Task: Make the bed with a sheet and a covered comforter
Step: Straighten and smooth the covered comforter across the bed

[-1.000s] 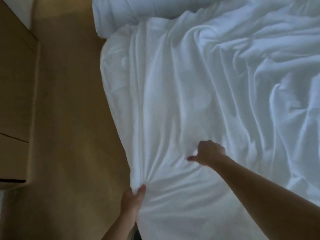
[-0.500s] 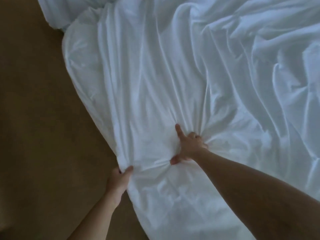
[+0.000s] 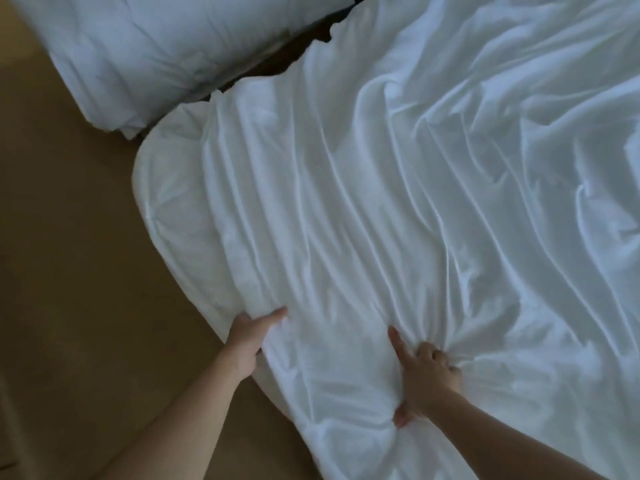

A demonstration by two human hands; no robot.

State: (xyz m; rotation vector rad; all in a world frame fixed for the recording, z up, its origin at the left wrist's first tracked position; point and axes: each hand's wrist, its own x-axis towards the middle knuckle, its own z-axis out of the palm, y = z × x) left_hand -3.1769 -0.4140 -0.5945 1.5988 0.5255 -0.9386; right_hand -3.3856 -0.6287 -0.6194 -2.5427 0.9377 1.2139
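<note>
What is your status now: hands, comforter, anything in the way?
Left hand grips comforter edge. Right hand bunches its cover, fingers curled in. Comforter heavily wrinkled. Nothing seen in the way.

comforter (image 3: 381,202): 1; pillow (image 3: 156,46): 1; hands: 2, left hand (image 3: 249,337), right hand (image 3: 426,375)

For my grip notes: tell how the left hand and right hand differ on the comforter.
The left hand holds the comforter at its edge, thumb on top; the right hand bunches cloth farther in. The right hand's forefinger lies straight, while the left hand's other digits are hidden beneath. Both grip the comforter.
</note>
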